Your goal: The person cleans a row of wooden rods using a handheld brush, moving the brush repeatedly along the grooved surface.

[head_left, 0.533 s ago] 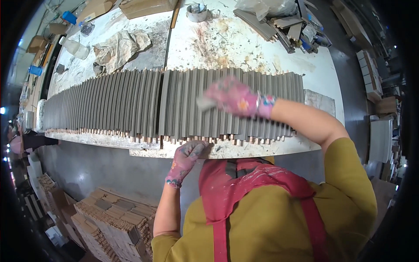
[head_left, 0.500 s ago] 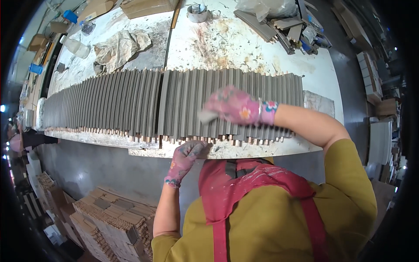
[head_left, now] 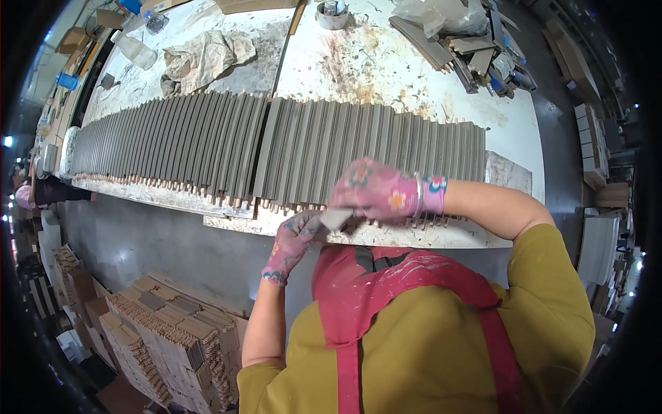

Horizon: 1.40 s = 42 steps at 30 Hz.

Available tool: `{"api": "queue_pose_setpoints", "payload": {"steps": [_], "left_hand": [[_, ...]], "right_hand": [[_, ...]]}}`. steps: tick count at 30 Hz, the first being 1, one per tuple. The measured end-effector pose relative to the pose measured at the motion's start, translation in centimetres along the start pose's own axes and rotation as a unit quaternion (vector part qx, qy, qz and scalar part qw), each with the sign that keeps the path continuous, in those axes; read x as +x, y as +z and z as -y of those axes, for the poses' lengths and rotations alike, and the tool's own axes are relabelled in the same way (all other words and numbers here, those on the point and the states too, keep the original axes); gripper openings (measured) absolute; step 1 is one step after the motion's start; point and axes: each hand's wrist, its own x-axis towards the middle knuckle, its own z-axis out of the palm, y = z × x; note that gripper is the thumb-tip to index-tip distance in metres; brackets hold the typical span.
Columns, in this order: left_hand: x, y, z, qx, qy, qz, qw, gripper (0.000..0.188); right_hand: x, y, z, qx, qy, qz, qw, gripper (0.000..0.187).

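Grey strips with pale wooden pegs at their ends lie side by side in a long row (head_left: pixel 303 152) across the table. My right hand (head_left: pixel 376 192), in a pink flowered glove, is closed on a small grey pad (head_left: pixel 336 219) at the row's near edge. The pad looks like a sanding pad, but its exact kind does not show. My left hand (head_left: pixel 293 241), in a matching glove with greyed fingers, is pinched closed just left of the pad, below the strip ends. Anything between its fingertips is hidden.
Cardboard stacks (head_left: pixel 165 310) stand on the floor at the lower left. The paint-stained white table (head_left: pixel 358 62) bears a crumpled cloth (head_left: pixel 203 62), a plastic bottle (head_left: pixel 134 50), a small round tub (head_left: pixel 332 16) and a pile of offcuts (head_left: pixel 476 45). Another person (head_left: pixel 52 192) is at the far left.
My right hand has brought the grey pad from over the strips toward me, down to their near ends beside my left hand. The left hand stays near the table's front edge. The view has shifted slightly.
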Motion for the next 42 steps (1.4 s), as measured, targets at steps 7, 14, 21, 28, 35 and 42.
{"api": "queue_pose_setpoints", "payload": {"steps": [7,14,21,28,35,42], "left_hand": [[0.4,2.5,0.4,-0.143,-0.036,0.104,0.984,0.024],[0.1,2.4,0.9,-0.036,0.009,0.028,0.999,0.023],[-2.8,2.8,1.3,-0.042,0.007,-0.007,0.999,0.026],[-7.8,-3.0,5.0,-0.120,-0.019,-0.084,0.989,0.029],[-12.9,-17.0,6.2,-0.033,-0.012,-0.148,0.988,0.032],[-20.1,-29.4,6.0,-0.064,-0.005,-0.245,0.967,0.035]], "right_hand": [[3.5,-3.5,-8.8,0.018,0.348,-0.107,0.931,0.027],[-2.3,0.1,1.1,0.009,0.004,-0.026,1.000,0.033],[-2.3,-0.9,-3.5,0.735,0.198,-0.104,0.640,0.051],[2.7,-0.2,-0.6,0.808,0.133,-0.117,0.563,0.050],[13.4,0.4,3.5,0.795,0.153,-0.192,0.555,0.044],[27.9,-1.9,7.2,0.806,0.107,-0.238,0.531,0.030]]}}
